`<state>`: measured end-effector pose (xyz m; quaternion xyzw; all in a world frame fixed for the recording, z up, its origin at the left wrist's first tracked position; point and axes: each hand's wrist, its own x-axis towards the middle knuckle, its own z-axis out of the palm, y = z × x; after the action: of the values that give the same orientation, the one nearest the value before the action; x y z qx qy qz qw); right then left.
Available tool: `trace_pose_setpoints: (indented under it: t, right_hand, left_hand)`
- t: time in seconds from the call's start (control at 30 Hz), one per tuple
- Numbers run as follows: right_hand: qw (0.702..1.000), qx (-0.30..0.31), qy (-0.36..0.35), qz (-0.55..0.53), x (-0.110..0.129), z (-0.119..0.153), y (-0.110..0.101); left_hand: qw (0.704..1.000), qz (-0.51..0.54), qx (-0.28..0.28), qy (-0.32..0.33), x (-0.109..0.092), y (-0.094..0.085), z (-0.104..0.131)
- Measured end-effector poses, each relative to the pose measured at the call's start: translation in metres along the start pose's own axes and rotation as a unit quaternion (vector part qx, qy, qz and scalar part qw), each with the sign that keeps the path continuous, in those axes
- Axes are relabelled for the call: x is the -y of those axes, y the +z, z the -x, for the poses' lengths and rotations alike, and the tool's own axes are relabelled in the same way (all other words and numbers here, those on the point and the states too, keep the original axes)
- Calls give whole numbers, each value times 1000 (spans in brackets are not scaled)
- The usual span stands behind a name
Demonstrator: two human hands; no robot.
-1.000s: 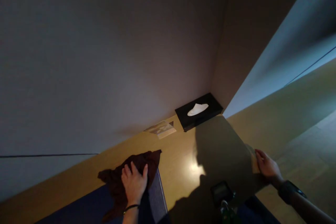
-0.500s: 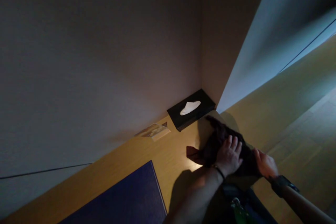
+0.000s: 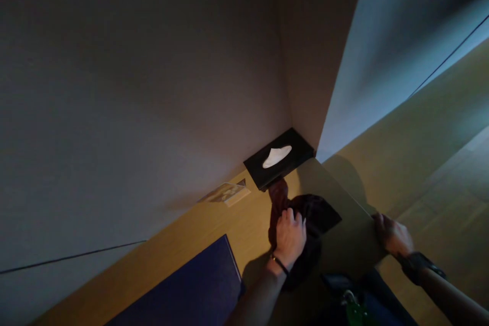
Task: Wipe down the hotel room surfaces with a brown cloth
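A crumpled dark cloth (image 3: 313,214) with a reddish-brown part lies on the wooden tabletop (image 3: 340,209). My left hand (image 3: 291,234) presses down on this cloth, its fingers bent and bunched into the fabric. Over at the table's right edge, my right hand (image 3: 393,237) grips the edge, fingers curled around it and partly hidden. Just beyond the cloth stands a black tissue box (image 3: 252,165) with a white tissue (image 3: 277,156) sticking out of its top.
A dark blue flat panel or board (image 3: 191,290) covers the table's near left. Against the wall (image 3: 153,86) leans a small clear stand with a card (image 3: 227,193). A wall corner rises behind the tissue box. Wooden floor (image 3: 439,137) stretches off to the right.
My left hand has slid left with the cloth, away from the table's right edge, and its fingers are now more bent. My right hand stays at the edge.
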<state>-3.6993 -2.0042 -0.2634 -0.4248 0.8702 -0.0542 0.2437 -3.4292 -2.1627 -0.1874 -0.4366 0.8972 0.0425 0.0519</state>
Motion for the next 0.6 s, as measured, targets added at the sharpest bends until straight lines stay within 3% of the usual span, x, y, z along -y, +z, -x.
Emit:
trace_pose_setpoints:
  t: [0.13, 0.27, 0.33, 0.4, 0.47, 0.53, 0.6]
  right_hand:
    - [999, -6, 25, -35, -1, 0, 3]
    - [995, -31, -85, 33, -12, -1, 10]
    - [987, -47, -137, 70, -18, -2, 14]
    - [983, -58, -154, 84, -22, -3, 17]
    - [983, -57, -157, 80, -24, -3, 18]
    - [983, -48, -162, 75, -23, -3, 18]
    - [987, -55, -136, 60, -20, -3, 17]
  left_hand:
    - [999, -4, 24, -49, 14, -24, -4]
    - [994, -33, 59, -83, 12, -39, -14]
    - [988, -42, 106, -102, 12, -41, -10]
    - [987, -47, 117, -101, 12, -44, -4]
    - [995, -43, 74, -48, 9, -46, -1]
    - [998, -27, 28, 54, 5, -45, -2]
    - [991, -14, 29, 131, 1, -37, -6]
